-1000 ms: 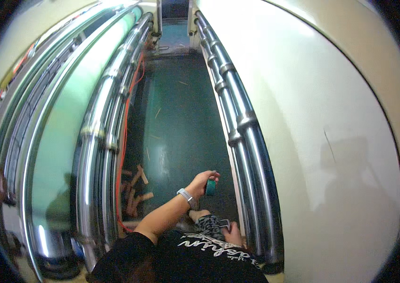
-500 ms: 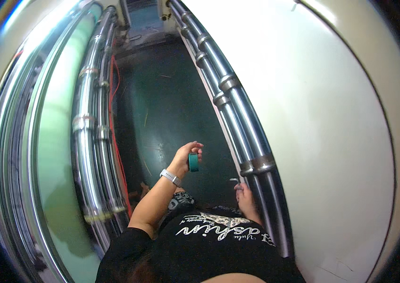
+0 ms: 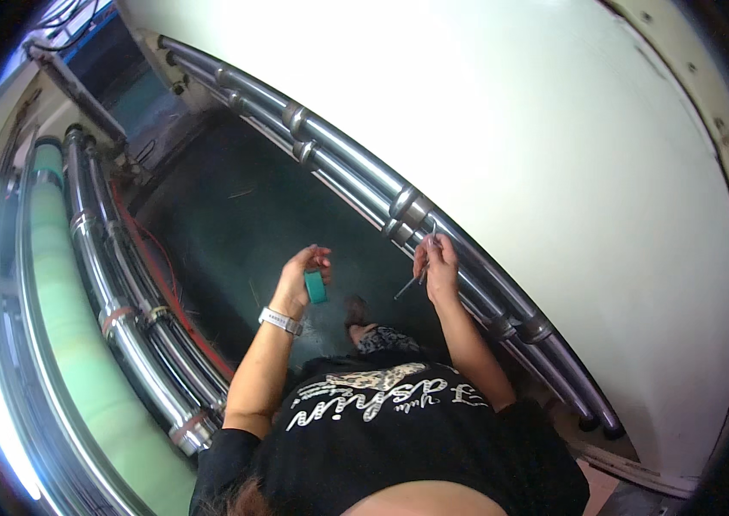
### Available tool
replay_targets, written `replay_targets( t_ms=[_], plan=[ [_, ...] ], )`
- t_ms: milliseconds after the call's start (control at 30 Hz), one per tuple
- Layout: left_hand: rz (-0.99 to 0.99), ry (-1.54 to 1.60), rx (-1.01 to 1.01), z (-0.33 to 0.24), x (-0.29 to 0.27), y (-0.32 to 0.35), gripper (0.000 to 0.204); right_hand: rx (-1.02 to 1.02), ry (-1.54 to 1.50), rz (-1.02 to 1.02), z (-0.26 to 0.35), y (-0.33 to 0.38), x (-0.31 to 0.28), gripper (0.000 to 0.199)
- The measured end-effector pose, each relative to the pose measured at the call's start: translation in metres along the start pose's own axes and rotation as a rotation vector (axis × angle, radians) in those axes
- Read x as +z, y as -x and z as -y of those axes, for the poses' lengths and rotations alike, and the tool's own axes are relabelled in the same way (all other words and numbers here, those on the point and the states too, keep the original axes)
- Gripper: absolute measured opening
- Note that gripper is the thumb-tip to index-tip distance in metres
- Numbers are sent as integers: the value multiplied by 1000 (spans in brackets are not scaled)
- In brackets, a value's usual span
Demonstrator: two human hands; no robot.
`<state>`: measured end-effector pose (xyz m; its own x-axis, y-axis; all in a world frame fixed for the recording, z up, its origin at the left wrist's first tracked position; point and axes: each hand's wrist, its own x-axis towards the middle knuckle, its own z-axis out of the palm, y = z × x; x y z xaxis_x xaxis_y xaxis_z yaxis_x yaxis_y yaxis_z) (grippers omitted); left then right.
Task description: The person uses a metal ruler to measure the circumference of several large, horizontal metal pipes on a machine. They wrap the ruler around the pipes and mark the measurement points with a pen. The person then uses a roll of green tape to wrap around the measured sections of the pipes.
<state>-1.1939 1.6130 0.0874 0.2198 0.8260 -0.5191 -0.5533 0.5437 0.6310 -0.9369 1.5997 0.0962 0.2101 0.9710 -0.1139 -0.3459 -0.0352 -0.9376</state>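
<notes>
My left hand (image 3: 303, 273) is raised in front of my chest, its fingers closed on a small teal roll of tape (image 3: 315, 286). A white wristband (image 3: 281, 321) sits on that wrist. My right hand (image 3: 436, 261) is up beside the shiny steel pipes (image 3: 399, 205) on my right and pinches a thin metal rod-like tool (image 3: 413, 279) that slants down to the left. The two hands are apart, about a hand's width between them. Below them are my black printed shirt and a patterned trouser leg.
A dark green floor (image 3: 235, 224) runs away between two bundles of polished steel pipes with clamps. The left bundle (image 3: 119, 310) lies along a pale green wall, with a red cable beside it. A big cream curved wall (image 3: 511, 129) rises on the right.
My view has swung to the right. My right hand rose from low by my side to the pipes with the thin tool. My left hand kept hold of the teal roll.
</notes>
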Motion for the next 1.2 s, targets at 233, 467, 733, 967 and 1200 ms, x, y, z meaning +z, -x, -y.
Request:
replay_targets(
  t_ms=[233,467,733,967,1200],
  plan=[
    [2,-87,-94,-98,-47,-66,28,98,-138,-391,-26,-52,56,9],
    [134,-279,-197,-161,-65,-133,28,-118,-104,-558,-42,-56,89,10],
    [377,-555,-322,-199,-63,-184,27,-302,-444,-816,-49,-82,121,6],
    [526,-618,-452,-213,-101,-205,28,-196,-314,-842,-33,-79,134,7],
    [447,-595,-449,-221,-118,-203,27,-224,1198,-743,-56,-74,67,35]
  ],
)
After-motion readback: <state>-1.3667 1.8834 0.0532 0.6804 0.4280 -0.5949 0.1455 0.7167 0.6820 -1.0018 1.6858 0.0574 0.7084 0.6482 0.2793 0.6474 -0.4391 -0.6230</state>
